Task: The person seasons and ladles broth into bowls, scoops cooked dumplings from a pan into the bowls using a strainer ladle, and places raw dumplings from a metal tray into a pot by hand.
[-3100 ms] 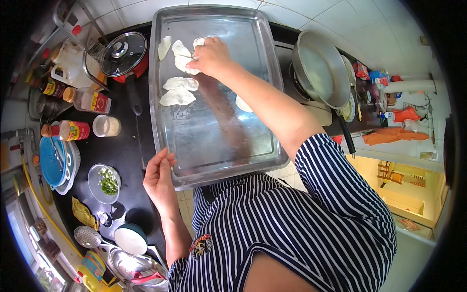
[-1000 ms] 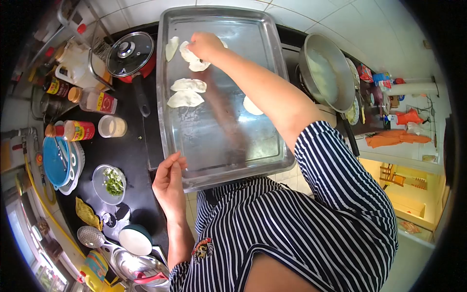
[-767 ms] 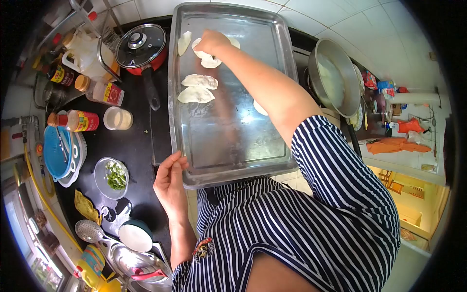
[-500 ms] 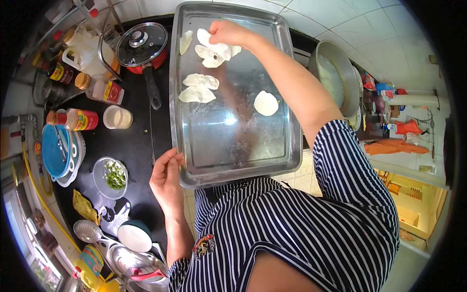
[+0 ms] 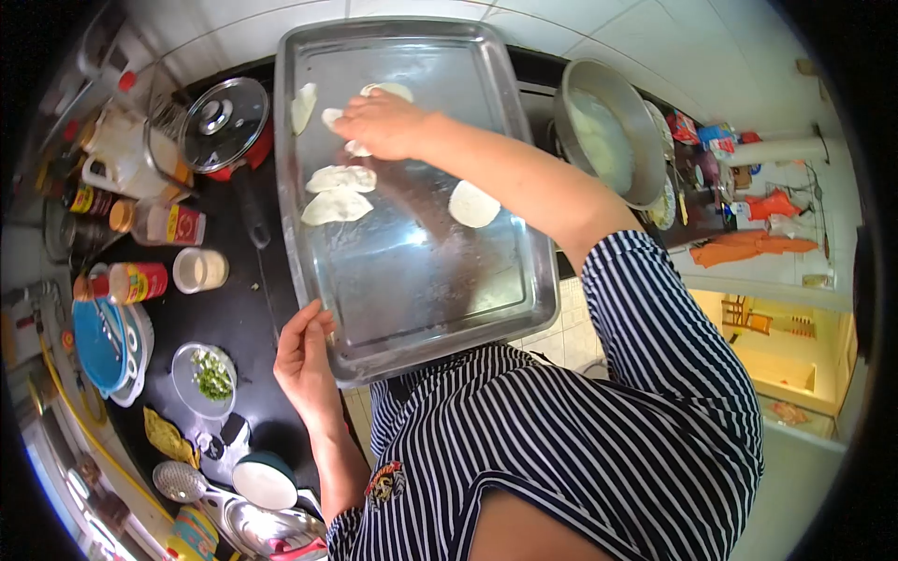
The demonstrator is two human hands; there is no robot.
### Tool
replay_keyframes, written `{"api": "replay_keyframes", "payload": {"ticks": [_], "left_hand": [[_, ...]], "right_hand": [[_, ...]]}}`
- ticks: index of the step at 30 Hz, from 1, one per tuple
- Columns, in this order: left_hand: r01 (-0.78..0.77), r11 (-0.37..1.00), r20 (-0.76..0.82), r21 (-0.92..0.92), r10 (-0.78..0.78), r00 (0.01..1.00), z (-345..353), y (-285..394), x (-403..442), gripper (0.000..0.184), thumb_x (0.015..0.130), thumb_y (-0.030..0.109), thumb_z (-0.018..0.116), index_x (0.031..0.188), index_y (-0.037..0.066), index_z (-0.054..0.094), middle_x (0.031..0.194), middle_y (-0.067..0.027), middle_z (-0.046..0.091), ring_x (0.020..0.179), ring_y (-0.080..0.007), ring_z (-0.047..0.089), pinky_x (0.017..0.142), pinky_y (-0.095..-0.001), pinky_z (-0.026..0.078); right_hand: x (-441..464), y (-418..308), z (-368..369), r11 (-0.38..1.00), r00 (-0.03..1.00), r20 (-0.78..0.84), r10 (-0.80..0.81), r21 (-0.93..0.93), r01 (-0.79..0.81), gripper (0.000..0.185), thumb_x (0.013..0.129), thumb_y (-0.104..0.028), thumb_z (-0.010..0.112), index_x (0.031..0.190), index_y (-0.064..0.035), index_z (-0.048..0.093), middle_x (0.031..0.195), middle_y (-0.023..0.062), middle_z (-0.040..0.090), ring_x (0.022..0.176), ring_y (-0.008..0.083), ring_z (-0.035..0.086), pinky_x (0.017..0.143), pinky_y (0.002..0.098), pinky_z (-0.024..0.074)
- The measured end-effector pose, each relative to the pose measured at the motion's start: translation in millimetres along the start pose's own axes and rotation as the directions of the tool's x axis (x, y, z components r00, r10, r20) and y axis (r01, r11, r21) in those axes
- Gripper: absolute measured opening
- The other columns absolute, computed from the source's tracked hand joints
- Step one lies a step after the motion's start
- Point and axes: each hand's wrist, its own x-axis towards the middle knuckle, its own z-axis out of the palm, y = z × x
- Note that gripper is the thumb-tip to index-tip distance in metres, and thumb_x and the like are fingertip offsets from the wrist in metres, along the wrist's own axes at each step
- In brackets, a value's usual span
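A large metal tray lies before me, with flat white dough pieces on it. My right hand is over the cluster in the upper left part, fingers stretched out flat and touching the pieces. It hides most of that cluster; one dough piece shows behind it. A narrow dough piece lies by the left wall, two overlapping dough pieces lower down, and a round dough piece to the right. My left hand is closed at the tray's lower left rim.
To the left stand a lidded red pan, seasoning bottles, a small jar and a bowl of chopped greens. A blue basket is beyond them. At right sits a big metal pan with whitish contents.
My right hand has gone from pinching a dough piece to lying flat over the cluster. The whole view has shifted, so the tray appears farther left and slightly tilted.
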Motion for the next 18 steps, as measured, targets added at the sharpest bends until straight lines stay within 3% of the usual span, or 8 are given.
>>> {"api": "replay_keyframes", "payload": {"ticks": [4,8,10,11,13,14,16,18], "left_hand": [[0.01,1.0,0.013,-0.009,-0.01,1.0,11,2,-3,0.022,0.097,0.005,0.052,0.113,-0.002,0.065,0.097,-0.009,0.068,0.087,-0.0134,0.063,0.082,-0.0272,0.05],[0.011,1.0,0.049,0.018,-0.012,0.999,21,-1,-3,0.022,0.096,0.005,0.053,0.113,-0.002,0.065,0.097,-0.0091,0.068,0.087,-0.0138,0.063,0.083,-0.0276,0.05],[-0.01,0.999,0.07,0.047,0.007,0.998,29,1,-4,0.021,0.096,0.005,0.053,0.112,-0.002,0.065,0.096,-0.0088,0.068,0.085,-0.0139,0.064,0.082,-0.0273,0.052],[-0.013,0.999,0.075,0.051,0.009,0.997,33,1,-5,0.021,0.096,0.005,0.053,0.112,-0.002,0.065,0.096,-0.0088,0.068,0.085,-0.0139,0.064,0.082,-0.0273,0.052],[-0.02,0.999,0.098,0.028,0.017,0.995,40,0,-5,0.021,0.096,0.006,0.053,0.112,-0.002,0.065,0.096,-0.0085,0.068,0.086,-0.0138,0.064,0.082,-0.0272,0.051],[-0.023,0.999,0.102,0.03,0.02,0.995,43,0,-5,0.021,0.096,0.006,0.053,0.112,-0.002,0.065,0.096,-0.0085,0.068,0.086,-0.0138,0.064,0.082,-0.0272,0.051],[-0.032,0.999,0.133,0.032,0.028,0.991,49,-1,-5,0.021,0.096,0.006,0.054,0.112,-0.002,0.066,0.097,-0.0085,0.068,0.087,-0.014,0.064,0.083,-0.0273,0.051],[-0.026,0.999,0.153,0.023,0.023,0.988,55,-4,-5,0.022,0.096,0.005,0.055,0.114,0.0,0.065,0.098,-0.0084,0.069,0.089,-0.0141,0.064,0.085,-0.0267,0.049]], "right_hand": [[-20,0,-9,0.999,0.999,-0.035,-0.028,0.016,0.028,0.018,0.081,-0.024,0.062,0.097,-0.0191,0.065,0.094,-0.0006,0.064,0.104,0.0186,0.055,0.088,0.0387,0.038],[-43,0,-20,0.994,1.0,0.02,-0.006,-0.107,0.008,0.012,0.079,-0.024,0.063,0.09,-0.0226,0.067,0.091,-0.0015,0.062,0.102,0.0171,0.055,0.088,0.0368,0.0363],[-57,4,-32,0.984,0.957,-0.255,0.137,0.144,-0.102,0.012,0.081,-0.026,0.063,0.091,-0.0207,0.067,0.089,0.0015,0.065,0.094,0.0201,0.061,0.082,0.0374,0.0428],[-67,10,-41,0.984,0.955,-0.259,0.143,0.145,-0.108,0.012,0.081,-0.026,0.063,0.091,-0.0207,0.067,0.089,0.0015,0.065,0.094,0.0201,0.061,0.082,0.0374,0.0428],[-93,20,-88,0.813,0.865,-0.214,0.454,0.496,-0.304,0.017,0.088,-0.027,0.063,0.096,-0.0126,0.064,0.081,0.0039,0.067,0.076,0.0218,0.063,0.071,0.035,0.0475],[-108,26,-101,0.773,0.802,-0.298,0.519,0.563,-0.291,0.021,0.089,-0.03,0.062,0.098,-0.0116,0.062,0.083,0.0087,0.07,0.073,0.0279,0.066,0.065,0.0391,0.0514],[-139,44,-136,0.659,0.71,-0.223,0.668,0.621,-0.424,0.023,0.09,-0.031,0.062,0.103,-0.0118,0.063,0.084,0.0096,0.071,0.076,0.0208,0.068,0.07,0.0355,0.0528],[-176,88,-143,0.491,0.697,-0.172,0.696,0.822,-0.288,0.033,0.093,-0.027,0.062,0.122,-0.014,0.053,0.099,0.0093,0.07,0.084,0.0132,0.063,0.069,0.0243,0.0488]]}}
